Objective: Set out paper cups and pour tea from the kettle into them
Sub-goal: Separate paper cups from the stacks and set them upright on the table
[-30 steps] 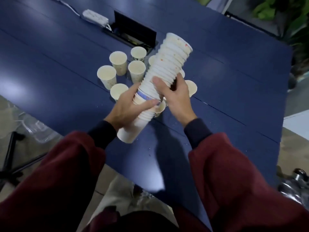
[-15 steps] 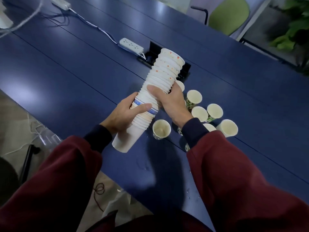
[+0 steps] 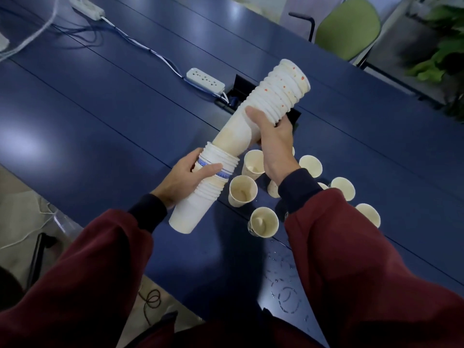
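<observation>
Gripping the tall stack of nested white paper cups, we hold it tilted above the dark blue table [image 3: 105, 101] with both hands. Our left hand [image 3: 184, 179] is wrapped closed around the lower stack of white ribbed paper cups with a blue band [image 3: 200, 194], whose closed bottom points toward us. Our right hand [image 3: 272, 141] is clamped around the upper stack of white paper cups with orange dots [image 3: 271, 101], which is partly drawn out of the lower one, a smooth length of cup wall bared between them. Beneath our hands, loose cream paper cups [image 3: 243, 191] stand upright on the table in a cluster, mouths open; one stands near the table edge [image 3: 263, 222]. A white power strip [image 3: 205, 80] lies farther back, its cable trailing away. A green chair [image 3: 347, 26] stands beyond the table. We see no kettle.
</observation>
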A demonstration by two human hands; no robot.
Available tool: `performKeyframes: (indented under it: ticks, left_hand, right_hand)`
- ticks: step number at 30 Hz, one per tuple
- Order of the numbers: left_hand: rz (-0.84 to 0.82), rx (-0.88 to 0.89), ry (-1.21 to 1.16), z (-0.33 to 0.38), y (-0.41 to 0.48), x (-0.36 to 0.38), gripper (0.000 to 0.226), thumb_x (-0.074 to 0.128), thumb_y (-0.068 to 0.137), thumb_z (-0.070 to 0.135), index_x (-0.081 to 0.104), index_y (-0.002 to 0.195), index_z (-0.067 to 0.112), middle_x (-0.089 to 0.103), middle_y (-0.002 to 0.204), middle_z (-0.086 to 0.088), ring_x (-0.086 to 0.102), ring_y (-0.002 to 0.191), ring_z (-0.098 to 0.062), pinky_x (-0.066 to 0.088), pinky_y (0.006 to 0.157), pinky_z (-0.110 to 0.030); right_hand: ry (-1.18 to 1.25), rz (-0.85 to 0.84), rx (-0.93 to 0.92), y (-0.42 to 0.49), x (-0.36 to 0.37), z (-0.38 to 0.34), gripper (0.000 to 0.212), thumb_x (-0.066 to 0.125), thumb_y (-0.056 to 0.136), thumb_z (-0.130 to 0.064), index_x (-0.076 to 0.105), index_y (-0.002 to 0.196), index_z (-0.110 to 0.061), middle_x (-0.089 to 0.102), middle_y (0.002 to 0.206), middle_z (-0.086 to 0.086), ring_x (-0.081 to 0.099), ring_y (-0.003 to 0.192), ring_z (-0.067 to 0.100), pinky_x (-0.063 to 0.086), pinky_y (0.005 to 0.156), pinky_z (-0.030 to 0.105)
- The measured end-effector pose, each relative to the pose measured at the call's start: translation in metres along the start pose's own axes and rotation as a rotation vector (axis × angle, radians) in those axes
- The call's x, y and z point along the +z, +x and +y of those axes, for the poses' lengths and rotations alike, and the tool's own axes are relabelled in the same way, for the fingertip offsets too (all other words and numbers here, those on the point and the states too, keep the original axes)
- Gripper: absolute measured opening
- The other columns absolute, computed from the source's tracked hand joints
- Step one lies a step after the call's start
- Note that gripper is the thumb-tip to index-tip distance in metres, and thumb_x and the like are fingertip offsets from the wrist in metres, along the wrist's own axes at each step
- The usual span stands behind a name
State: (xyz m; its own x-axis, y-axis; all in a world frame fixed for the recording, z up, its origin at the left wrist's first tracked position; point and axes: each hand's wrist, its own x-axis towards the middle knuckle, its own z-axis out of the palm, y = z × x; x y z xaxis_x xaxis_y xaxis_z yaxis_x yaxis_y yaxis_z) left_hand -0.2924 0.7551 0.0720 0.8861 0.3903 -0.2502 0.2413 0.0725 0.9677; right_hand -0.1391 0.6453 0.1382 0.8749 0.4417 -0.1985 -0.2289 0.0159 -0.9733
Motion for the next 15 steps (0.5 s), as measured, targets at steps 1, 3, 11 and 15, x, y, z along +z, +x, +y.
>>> performKeyframes:
  ticks: [1, 3, 11, 15]
  left_hand:
    - [0.041, 0.019, 0.028, -0.001, 0.006, -0.004, 0.035, 0.070, 0.089, 0.037, 0.059, 0.117, 0.020, 0.074, 0.102, 0.003, 0.072, 0.090, -0.015, 0.056, 0.074, -0.031]
    - [0.114, 0.065, 0.123, 0.000, 0.021, -0.013, 0.044, 0.074, 0.085, 0.043, 0.055, 0.119, 0.024, 0.072, 0.103, 0.008, 0.070, 0.092, -0.011, 0.055, 0.076, -0.029]
    - [0.294, 0.160, 0.288, 0.004, 0.079, -0.021, 0.072, 0.086, 0.075, 0.040, 0.039, 0.125, 0.020, 0.062, 0.118, 0.012, 0.063, 0.106, -0.006, 0.052, 0.092, -0.031]
    - [0.422, 0.243, 0.291, 0.003, 0.100, -0.009, 0.077, 0.091, 0.066, 0.035, 0.038, 0.118, 0.017, 0.059, 0.120, 0.002, 0.060, 0.109, -0.014, 0.052, 0.093, -0.034]
  right_hand:
    - [0.001, 0.039, -0.031, 0.005, 0.000, -0.001, 0.052, 0.080, 0.084, -0.015, 0.057, 0.131, -0.010, 0.071, 0.121, 0.004, 0.070, 0.105, 0.014, 0.058, 0.092, 0.033]
    - [0.015, 0.144, -0.099, 0.012, 0.000, -0.002, 0.057, 0.084, 0.081, -0.017, 0.056, 0.130, -0.012, 0.070, 0.123, 0.003, 0.068, 0.110, 0.015, 0.056, 0.100, 0.040]
    - [0.002, 0.390, -0.166, 0.021, -0.018, 0.008, 0.067, 0.088, 0.074, -0.026, 0.052, 0.131, -0.021, 0.067, 0.121, -0.008, 0.066, 0.105, 0.001, 0.051, 0.086, 0.017]
    - [-0.019, 0.369, -0.166, 0.021, -0.034, 0.014, 0.062, 0.085, 0.079, -0.017, 0.052, 0.131, -0.017, 0.067, 0.119, -0.006, 0.067, 0.100, -0.002, 0.051, 0.078, 0.012]
